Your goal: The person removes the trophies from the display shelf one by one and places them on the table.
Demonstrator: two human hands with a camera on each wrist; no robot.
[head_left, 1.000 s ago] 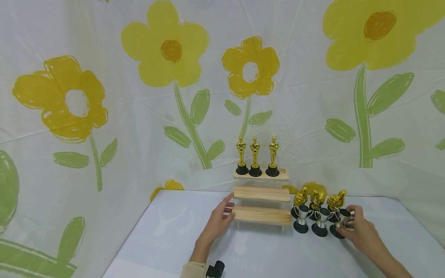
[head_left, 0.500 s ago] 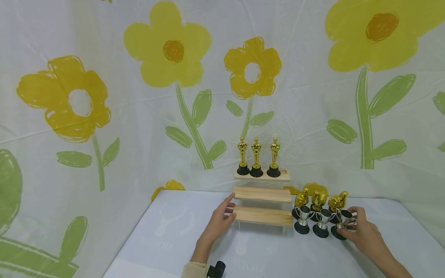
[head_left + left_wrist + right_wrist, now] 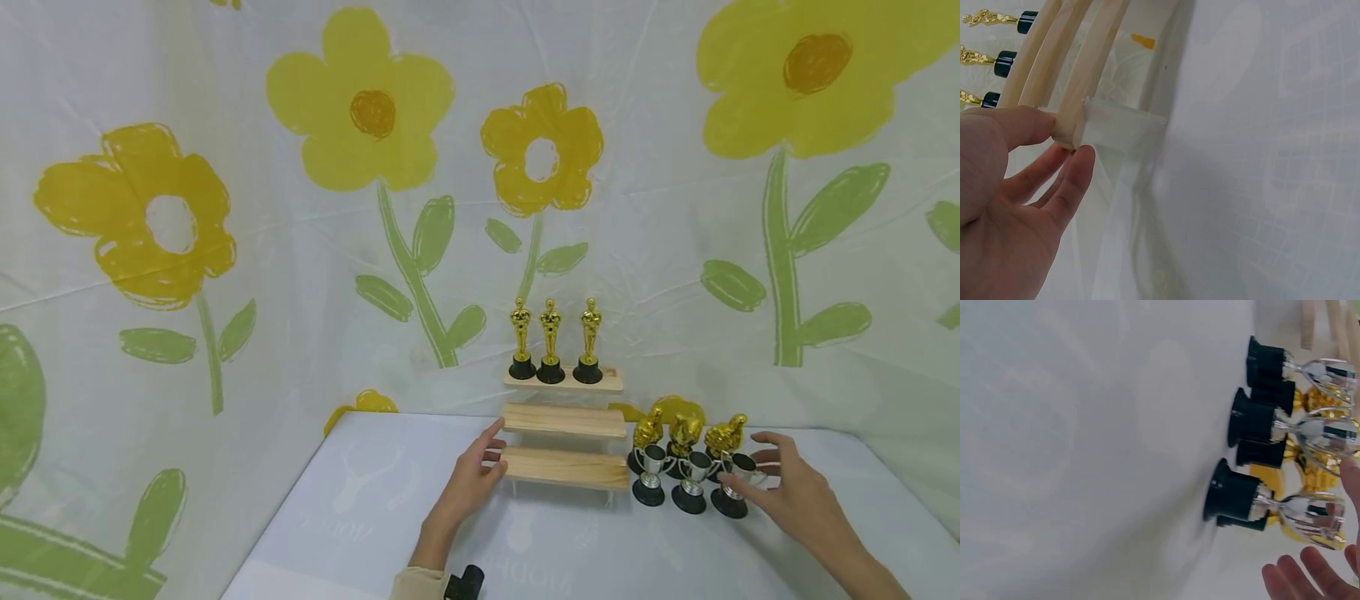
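Note:
In the head view, my left hand [image 3: 470,479] holds the left end of a three-tier wooden display stand [image 3: 566,467]. The left wrist view shows its thumb and fingers at the end of the lowest plank [image 3: 1094,59]. My right hand [image 3: 806,496] is spread around the rightmost silver trophy cup [image 3: 738,467], which stands upright on its black base. In the right wrist view, several fingers [image 3: 1297,575] stand apart from that cup [image 3: 1313,515]. Two more silver cups, a middle one [image 3: 696,467] and a left one [image 3: 652,460], stand in line beside it.
Behind the cups stand three gold trophies [image 3: 684,433] on black bases, partly hidden. Three gold figurine trophies [image 3: 551,329] occupy the top tier. The white table [image 3: 360,492] meets a flower-printed cloth backdrop [image 3: 645,250] at its back edge.
My right hand has let go of the rightmost silver cup; its fingers have spread and drawn slightly back. The left hand stays at the stand.

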